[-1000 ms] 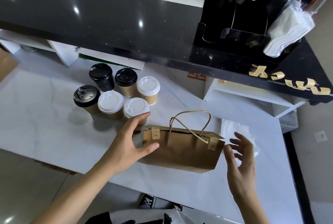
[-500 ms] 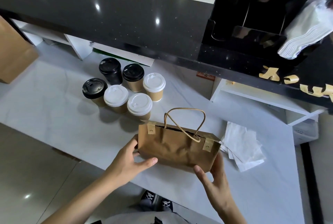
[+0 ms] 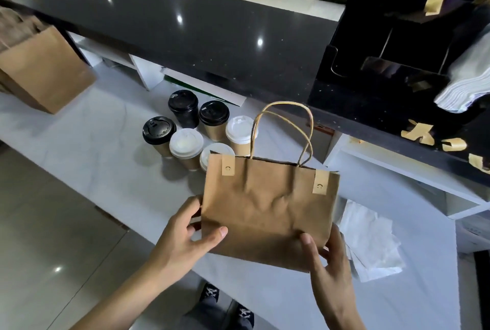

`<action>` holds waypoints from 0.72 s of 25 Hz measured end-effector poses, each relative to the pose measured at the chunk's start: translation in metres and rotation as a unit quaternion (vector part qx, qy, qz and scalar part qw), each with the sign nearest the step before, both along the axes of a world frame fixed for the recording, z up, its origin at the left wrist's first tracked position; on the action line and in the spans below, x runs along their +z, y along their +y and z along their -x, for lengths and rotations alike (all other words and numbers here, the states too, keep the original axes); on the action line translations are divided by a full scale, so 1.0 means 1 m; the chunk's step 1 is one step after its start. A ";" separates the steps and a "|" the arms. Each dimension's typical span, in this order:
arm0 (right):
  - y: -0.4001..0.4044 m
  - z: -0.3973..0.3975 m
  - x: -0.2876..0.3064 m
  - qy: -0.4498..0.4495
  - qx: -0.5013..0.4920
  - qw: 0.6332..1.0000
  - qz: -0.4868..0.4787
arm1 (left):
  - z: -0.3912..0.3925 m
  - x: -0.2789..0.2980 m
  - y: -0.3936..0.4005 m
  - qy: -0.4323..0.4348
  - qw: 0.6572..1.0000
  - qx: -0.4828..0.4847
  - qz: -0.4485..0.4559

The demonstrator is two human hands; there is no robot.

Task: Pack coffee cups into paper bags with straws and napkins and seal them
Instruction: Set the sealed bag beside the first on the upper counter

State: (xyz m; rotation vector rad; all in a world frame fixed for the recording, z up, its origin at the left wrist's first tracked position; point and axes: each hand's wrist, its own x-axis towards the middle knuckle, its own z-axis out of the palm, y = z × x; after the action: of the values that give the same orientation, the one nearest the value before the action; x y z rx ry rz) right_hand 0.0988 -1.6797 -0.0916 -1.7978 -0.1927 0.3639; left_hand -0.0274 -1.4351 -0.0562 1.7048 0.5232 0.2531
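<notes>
— What is way over on the left?
— A big brown bag (image 3: 45, 72) leaning at the back of the white counter (image 3: 79, 149).

— How many cups can you count?
— Six. Three have black lids: one in front (image 3: 159, 132), two behind (image 3: 183, 105) (image 3: 214, 116). Three have white lids: one (image 3: 186, 144) by the front black one, one (image 3: 240, 129) at the back, and one (image 3: 212, 154) half hidden behind the small bag.

— Where is the small bag?
— The small paper bag (image 3: 267, 207) is in the middle, standing up straight. It has two twisted handles (image 3: 283, 128) and two little stickers, one (image 3: 228, 166) at each top corner (image 3: 320, 182), holding the top closed.

— Who holds it?
— Two hands. The left hand (image 3: 185, 234) grips the bottom left corner, thumb on the front, fingers curled behind. The right hand (image 3: 328, 255) grips the bottom right corner the same way.

— And on the right?
— White napkins (image 3: 368, 242) lie in a heap on the counter. Up high, a stack of napkins (image 3: 466, 83) sits in a black holder (image 3: 376, 37). I count about four tape bits (image 3: 421, 133) on the black shelf (image 3: 212, 45).
</notes>
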 end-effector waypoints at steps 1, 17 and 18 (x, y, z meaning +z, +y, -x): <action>0.004 -0.004 0.005 -0.006 0.009 1.000 -0.002 | 0.000 0.008 -0.001 -0.009 1.000 0.009 0.000; 0.174 0.009 0.065 -0.083 0.147 0.984 -0.055 | 0.081 0.055 0.086 -0.111 0.975 0.180 -0.073; 0.191 0.016 0.067 -0.081 0.150 0.983 -0.060 | 0.091 0.056 0.097 -0.111 0.973 0.186 -0.076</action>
State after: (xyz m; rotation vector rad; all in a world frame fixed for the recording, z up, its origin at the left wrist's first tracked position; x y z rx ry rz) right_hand 0.0831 -1.4891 -0.0251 -1.6797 -0.5937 0.4099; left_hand -0.1179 -1.3382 -0.0006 1.6887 0.6672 0.7628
